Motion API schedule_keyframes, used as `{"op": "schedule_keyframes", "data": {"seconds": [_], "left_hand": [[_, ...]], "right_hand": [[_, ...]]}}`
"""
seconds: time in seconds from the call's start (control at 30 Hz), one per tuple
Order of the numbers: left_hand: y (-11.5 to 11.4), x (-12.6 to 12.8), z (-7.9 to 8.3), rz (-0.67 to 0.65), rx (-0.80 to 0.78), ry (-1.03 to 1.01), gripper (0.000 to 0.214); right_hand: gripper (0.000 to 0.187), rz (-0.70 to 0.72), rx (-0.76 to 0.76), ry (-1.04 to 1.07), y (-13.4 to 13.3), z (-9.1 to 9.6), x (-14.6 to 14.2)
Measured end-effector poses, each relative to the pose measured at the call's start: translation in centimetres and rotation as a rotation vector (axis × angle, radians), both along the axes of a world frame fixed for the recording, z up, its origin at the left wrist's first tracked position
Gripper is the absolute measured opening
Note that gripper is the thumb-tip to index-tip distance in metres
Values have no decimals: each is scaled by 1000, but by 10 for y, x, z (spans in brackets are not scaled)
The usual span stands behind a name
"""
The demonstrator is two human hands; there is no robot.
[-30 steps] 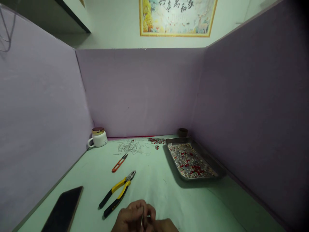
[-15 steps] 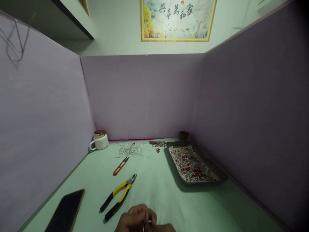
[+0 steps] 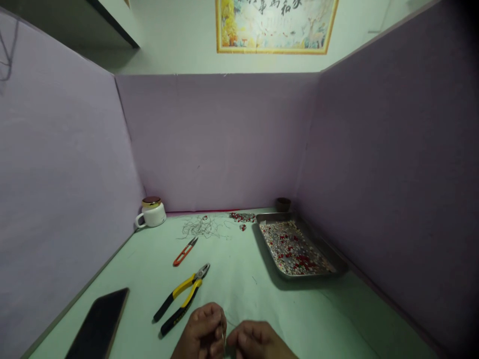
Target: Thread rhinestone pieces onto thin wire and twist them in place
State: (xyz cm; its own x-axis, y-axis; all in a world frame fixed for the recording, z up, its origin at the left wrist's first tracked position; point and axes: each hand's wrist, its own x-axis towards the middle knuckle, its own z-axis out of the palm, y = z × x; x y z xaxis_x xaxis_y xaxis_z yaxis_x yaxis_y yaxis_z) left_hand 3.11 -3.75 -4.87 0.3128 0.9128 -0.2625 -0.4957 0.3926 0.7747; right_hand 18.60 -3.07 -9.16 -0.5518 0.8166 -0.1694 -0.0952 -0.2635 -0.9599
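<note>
At the lower middle, my left hand (image 3: 204, 330) is closed, with a thin, shiny, wire-like piece (image 3: 223, 335) upright at its fingertips. My right hand (image 3: 260, 339) is just to the right, its thumb and forefinger pinched together. A faint thin strand shows between the two hands; whether the right fingers hold its end is too small to make out. Pliers with yellow and black handles (image 3: 183, 300) lie to the left of my left hand, jaws pointing away. Beyond them are red thread snips (image 3: 185, 252).
A metal tray (image 3: 299, 275) of white and red beads stands at the right. Tangled wire (image 3: 200, 227) and a small pile of red and clear beads (image 3: 242, 217) lie at the back. A lidded white mug (image 3: 153, 215), a phone (image 3: 99, 324) and a small dark bowl (image 3: 283, 204) are around. Purple partitions (image 3: 220, 144) enclose the table.
My hands were close together and have moved apart, the right one shifting right and up into fuller view. The camera view has tilted slightly down.
</note>
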Motion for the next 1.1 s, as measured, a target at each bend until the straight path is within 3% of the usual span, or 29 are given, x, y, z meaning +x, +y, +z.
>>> {"op": "schedule_keyframes", "data": {"seconds": [0.1,0.23,0.33,0.57,0.8,1.0,1.1], "left_hand": [[-5,5,6,122,-89,183,29],[-6,10,15,95,-136,360,27],[-5,11,17,71,-174,422,27],[-5,10,12,25,-190,473,28],[-6,8,7,-32,-161,534,26],[-6,14,9,-48,-130,632,20],[-7,16,12,-45,-104,667,17]], "right_hand": [[53,-153,-227,206,11,16,4],[44,-31,-316,134,17,36,17],[38,39,-326,64,18,41,23],[27,67,-217,-106,16,39,22],[23,96,-121,-89,16,40,22],[19,-8,99,-211,9,37,15],[13,-69,318,-352,4,36,15]]}}
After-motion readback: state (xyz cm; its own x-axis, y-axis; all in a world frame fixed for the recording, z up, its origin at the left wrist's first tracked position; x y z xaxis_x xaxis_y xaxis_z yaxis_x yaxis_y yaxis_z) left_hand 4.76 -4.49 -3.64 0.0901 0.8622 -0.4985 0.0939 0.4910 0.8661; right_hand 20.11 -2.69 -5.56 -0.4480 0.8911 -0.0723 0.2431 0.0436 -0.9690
